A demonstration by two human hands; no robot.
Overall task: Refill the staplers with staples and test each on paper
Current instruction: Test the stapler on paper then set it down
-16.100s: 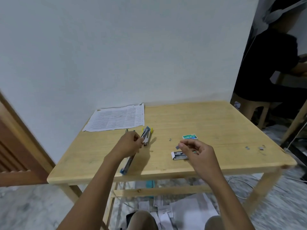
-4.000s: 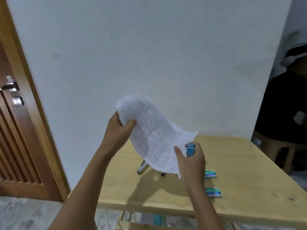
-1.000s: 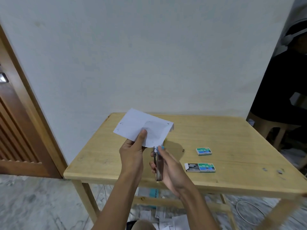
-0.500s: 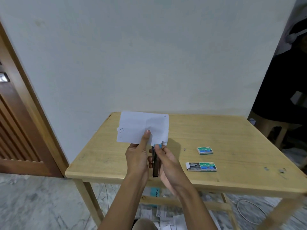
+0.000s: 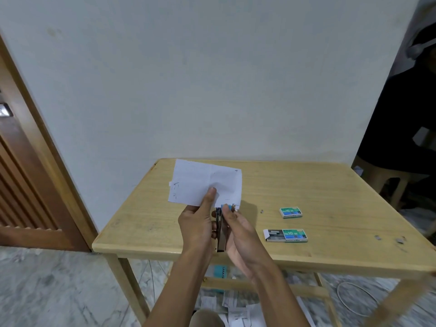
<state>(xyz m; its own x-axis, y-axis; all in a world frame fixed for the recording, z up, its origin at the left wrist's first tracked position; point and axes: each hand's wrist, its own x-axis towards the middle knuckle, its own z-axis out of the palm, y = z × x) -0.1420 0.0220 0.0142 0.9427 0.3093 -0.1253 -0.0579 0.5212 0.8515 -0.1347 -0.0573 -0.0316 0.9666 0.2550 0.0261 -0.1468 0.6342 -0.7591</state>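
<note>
My left hand (image 5: pixel 195 228) pinches a folded white sheet of paper (image 5: pixel 200 185) by its lower edge, thumb on top. My right hand (image 5: pixel 238 234) grips a slim metal stapler (image 5: pixel 220 234) with a blue tip, held upright between both hands, its tip at the paper's bottom edge. Two green staple boxes lie on the wooden table (image 5: pixel 330 197): a shut one (image 5: pixel 290 212) and an open one (image 5: pixel 286 235) with its tray slid out to the left.
A few loose staple bits (image 5: pixel 389 239) lie near the table's right front edge. Scattered papers (image 5: pixel 236 310) cover the floor under the table. A wooden door (image 5: pixel 21 185) stands at left. A person in black (image 5: pixel 405 114) sits at right.
The paper has tilted slightly and lifted a little compared with half a second ago. Both hands keep their hold on paper and stapler.
</note>
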